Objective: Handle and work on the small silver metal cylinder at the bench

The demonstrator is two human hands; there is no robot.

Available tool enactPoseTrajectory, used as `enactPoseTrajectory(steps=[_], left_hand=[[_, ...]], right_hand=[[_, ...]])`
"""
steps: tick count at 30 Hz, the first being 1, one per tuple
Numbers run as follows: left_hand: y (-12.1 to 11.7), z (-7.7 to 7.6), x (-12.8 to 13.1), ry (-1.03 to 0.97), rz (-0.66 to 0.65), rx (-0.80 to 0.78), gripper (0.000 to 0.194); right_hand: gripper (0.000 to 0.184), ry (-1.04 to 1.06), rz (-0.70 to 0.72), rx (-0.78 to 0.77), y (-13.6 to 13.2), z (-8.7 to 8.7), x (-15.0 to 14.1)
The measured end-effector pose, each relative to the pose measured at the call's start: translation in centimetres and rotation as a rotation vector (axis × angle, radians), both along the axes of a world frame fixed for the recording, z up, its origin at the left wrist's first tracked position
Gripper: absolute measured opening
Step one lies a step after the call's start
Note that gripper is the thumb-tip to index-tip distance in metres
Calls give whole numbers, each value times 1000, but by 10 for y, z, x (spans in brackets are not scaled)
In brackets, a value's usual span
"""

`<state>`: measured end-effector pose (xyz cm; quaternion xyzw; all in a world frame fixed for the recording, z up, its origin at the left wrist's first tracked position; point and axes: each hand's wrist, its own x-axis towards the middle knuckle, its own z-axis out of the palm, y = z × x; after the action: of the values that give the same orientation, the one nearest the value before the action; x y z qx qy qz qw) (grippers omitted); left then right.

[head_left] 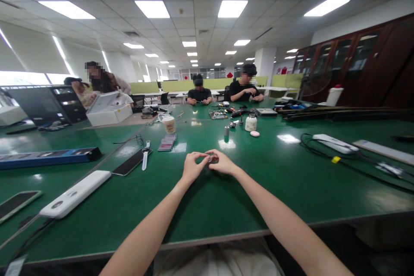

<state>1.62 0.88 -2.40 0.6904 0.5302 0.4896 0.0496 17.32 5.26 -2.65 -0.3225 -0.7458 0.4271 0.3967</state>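
Mid-picture, the left hand [194, 166] pinches a small shiny piece [210, 159]; the right hand [223, 163] curls close, I can't tell if gripping. If fingers slip, the piece could drop onto the green table [297, 181].

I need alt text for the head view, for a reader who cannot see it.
A person's left hand and right hand meet at the fingertips around a small object, unclear in detail, over a green table. Beyond stand a metallic cylinder and a white jar, with two people across the table.
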Motion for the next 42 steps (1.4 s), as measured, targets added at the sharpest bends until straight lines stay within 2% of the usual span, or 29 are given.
enactPoseTrajectory(steps=[4,7,10,13,15,20,25,27,33,42], left_hand=[[5,4,-5,-7,43,47,19],[8,6,-19,47,197,61,23],[8,2,-38,203,347,-91,20],[7,-4,-48,299,377,-266,21],[8,-6,-50,308,386,-300,22],[8,-3,-44,268,364,-258,20],[2,8,-21,133,216,58,18],[-1,11,-10,126,151,130,16],[-7,11,1,219,102,126,13],[-8,13,-1,290,128,183,16]], right_hand=[[45,-15,-8,5,-4,-2,-1],[44,5,21,-36,-3,-3,-1],[43,32,48,-69,-1,-5,-1],[43,48,67,-96,2,-7,-1],[44,56,83,-114,3,-8,0],[44,40,92,-121,3,-8,1],[44,37,82,-105,5,-10,0],[42,35,67,-98,6,-11,0],[32,5,50,-97,5,-12,-1],[34,-16,40,-77,3,-8,0]])
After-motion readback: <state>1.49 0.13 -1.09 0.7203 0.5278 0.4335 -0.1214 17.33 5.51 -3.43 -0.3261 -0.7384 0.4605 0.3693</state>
